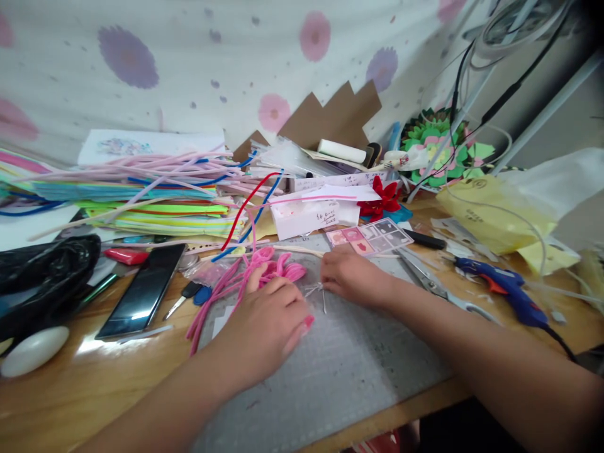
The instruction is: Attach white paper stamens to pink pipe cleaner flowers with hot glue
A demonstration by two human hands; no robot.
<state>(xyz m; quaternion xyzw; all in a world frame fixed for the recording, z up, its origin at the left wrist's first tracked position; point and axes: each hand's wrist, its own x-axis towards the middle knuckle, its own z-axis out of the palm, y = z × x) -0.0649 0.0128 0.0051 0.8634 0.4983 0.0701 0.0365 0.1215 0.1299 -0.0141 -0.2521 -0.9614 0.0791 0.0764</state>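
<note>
My left hand (274, 314) is curled over the grey cutting mat (358, 352), its index finger reaching up against looped pink pipe cleaners (290, 270). A small pink tip shows beside its thumb; whether that is a held piece or a nail I cannot tell. The long pink stems (207, 314) trail out to the left of this hand. To the right, my right hand (352, 274) has its fingers pinched together at thin white stems (323, 299) lying on the mat. Its fingertips are partly hidden. A printed card with pink and grey squares (370, 236) lies just behind that hand.
Scissors (427, 280) lie partly behind my right forearm, with a blue glue gun (503, 286) farther right. On the left are a phone (144, 292), keys (184, 296) and a white oval object (35, 351). Piled pipe cleaners (155, 214) and a red flower (380, 198) stand behind.
</note>
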